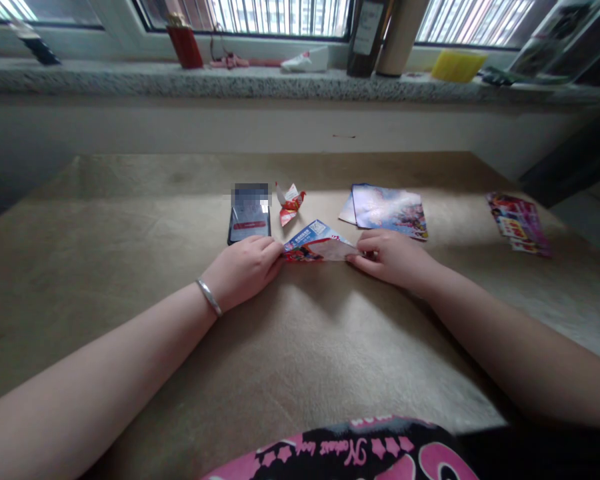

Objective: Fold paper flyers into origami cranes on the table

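Observation:
A printed sheet of paper [316,241], folded into a flat triangle with blue and red print, lies on the table between my hands. My left hand [249,268] pinches its left corner, fingers pressed together; a silver bangle circles that wrist. At the opposite corner, the thumb and fingers of my right hand [387,257] grip the paper. Just behind the sheet stands a folded paper crane [291,204] in red and white. A phone [249,220] with its screen lit lies beyond my left hand.
Printed sheets [390,210] lie stacked behind my right hand. Several red and pink cards [520,225] rest at the far right of the table [130,267]. On the stone windowsill [260,83] stand a red bottle [184,45], a dark box [367,37] and a yellow sponge-like block [459,66].

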{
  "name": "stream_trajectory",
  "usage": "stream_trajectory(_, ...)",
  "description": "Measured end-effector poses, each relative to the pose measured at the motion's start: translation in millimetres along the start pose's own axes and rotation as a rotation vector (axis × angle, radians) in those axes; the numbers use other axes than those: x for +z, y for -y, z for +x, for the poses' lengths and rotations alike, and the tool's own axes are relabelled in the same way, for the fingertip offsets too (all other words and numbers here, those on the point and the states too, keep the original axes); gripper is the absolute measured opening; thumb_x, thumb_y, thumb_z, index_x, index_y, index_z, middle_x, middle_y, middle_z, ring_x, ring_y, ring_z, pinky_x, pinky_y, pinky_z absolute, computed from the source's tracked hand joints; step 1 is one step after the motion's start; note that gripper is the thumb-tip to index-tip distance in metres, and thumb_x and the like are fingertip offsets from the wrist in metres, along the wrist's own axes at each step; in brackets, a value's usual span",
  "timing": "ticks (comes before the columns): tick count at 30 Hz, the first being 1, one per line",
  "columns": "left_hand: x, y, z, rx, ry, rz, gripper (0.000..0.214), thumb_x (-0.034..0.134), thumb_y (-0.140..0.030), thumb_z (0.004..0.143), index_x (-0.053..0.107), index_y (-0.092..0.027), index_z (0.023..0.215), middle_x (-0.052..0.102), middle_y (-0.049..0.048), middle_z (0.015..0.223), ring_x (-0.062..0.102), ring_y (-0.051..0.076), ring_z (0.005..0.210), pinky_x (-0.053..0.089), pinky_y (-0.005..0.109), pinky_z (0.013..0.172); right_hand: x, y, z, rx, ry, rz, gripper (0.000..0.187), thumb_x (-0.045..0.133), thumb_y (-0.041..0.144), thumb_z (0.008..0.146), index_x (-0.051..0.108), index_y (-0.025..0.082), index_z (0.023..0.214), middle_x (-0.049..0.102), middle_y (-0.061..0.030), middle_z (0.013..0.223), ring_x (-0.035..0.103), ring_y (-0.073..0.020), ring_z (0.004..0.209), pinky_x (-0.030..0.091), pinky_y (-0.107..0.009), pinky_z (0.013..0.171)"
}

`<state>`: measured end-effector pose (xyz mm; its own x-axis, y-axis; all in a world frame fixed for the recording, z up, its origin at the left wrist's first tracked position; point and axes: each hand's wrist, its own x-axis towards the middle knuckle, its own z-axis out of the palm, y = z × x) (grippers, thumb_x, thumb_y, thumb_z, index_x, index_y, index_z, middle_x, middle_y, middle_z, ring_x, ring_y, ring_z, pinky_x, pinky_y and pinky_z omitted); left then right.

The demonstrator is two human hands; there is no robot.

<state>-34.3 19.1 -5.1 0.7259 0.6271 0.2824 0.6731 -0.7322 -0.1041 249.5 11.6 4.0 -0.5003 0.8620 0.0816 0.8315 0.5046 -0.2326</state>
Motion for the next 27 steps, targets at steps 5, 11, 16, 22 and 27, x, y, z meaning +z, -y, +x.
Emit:
stream_trajectory(5,0.3,-2.5,-0.2,-0.090,-0.049,-0.124,0.020,0.044,-0.021,0.087,0.056,-0.011,0.101,0.064,0.0079,0.084,0.061,0.018,0.075,0.051,0.028,0.068,1.9,5.8,3.6,0.106,-0.026,0.040,0.033,0.050,0.037,0.085,0.047,0.019,0.057,0.054,-0.0019,0.064,0.048,-0.0132,0.061,0.030,-0.026,0.056)
stream_trajectory(11,4.3,-2.1,0.7,0.012,-0.135,-0.201,0.036,0.036,-0.012,0.090,0.046,-0.010,0.125,0.058,0.0117,0.104,0.060,0.017,0.085,0.054,0.030,0.075,9.0,7.8,8.9,0.226,-0.069,0.028,0.033,0.048,0.041,0.085,0.044,0.020,0.059,0.055,-0.0018,0.063,0.046,-0.0131,0.057,0.024,-0.025,0.051)
stream_trajectory(16,5.7,-2.7,-0.7,0.010,-0.071,-0.123,0.039,0.041,-0.015,0.089,0.050,-0.018,0.127,0.047,0.0124,0.123,0.058,0.016,0.093,0.054,0.032,0.081,11.7,8.2,11.7,0.290,-0.078,0.005,0.026,0.049,0.043,0.083,0.054,0.021,0.071,0.063,-0.0041,0.070,0.052,-0.0159,0.061,0.026,-0.025,0.051)
stream_trajectory(22,3.3,-5.0,0.4,0.055,-0.047,-0.059,0.038,0.045,-0.028,0.092,0.052,-0.027,0.129,0.049,0.0097,0.126,0.058,0.019,0.099,0.053,0.034,0.083,14.5,11.6,12.5,0.296,-0.101,-0.073,0.037,0.054,0.056,0.079,0.060,0.022,0.090,0.068,-0.0060,0.076,0.058,-0.0187,0.062,0.029,-0.026,0.050)
stream_trajectory(27,0.6,-7.2,1.8,0.085,0.018,0.019,0.037,0.042,-0.034,0.094,0.052,-0.033,0.130,0.051,0.0077,0.127,0.056,0.021,0.104,0.049,0.035,0.087,14.9,16.9,14.6,0.307,-0.096,-0.167,0.046,0.052,0.063,0.077,0.059,0.020,0.093,0.069,-0.0097,0.081,0.061,-0.0217,0.066,0.031,-0.028,0.050)
